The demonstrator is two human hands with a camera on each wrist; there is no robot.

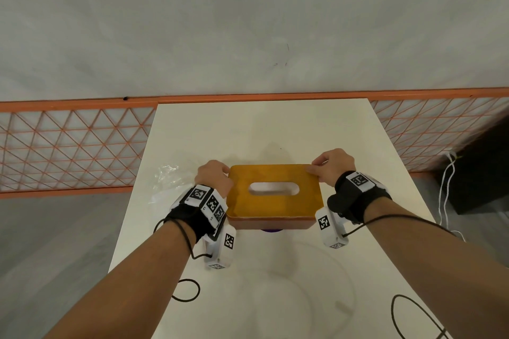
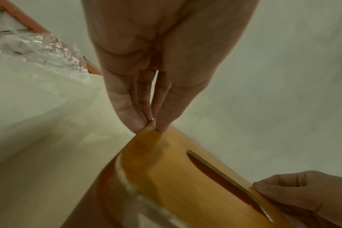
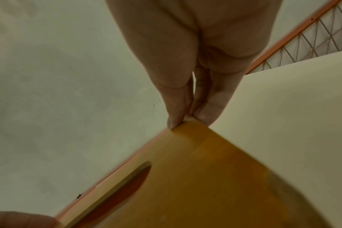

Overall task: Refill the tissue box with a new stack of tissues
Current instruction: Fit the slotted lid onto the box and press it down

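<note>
A pale wall (image 1: 248, 22) fills the background, with one orange lattice fence (image 1: 68, 146) running along its foot. In front stands one cream tabletop (image 1: 275, 129). On it, near the middle, is one orange-brown wooden tissue box (image 1: 275, 195), its lid showing a single oval slot (image 1: 274, 189). Two hands hold the lid at its far corners: the left hand (image 1: 213, 175) pinches the far left corner between thumb and fingers, and the right hand (image 1: 333, 164) pinches the far right corner likewise. One crumpled clear wrapper (image 1: 165, 181) lies on the tabletop just left of the left hand. Two loops of black cord (image 1: 187, 290) lie near the front edge.
</note>
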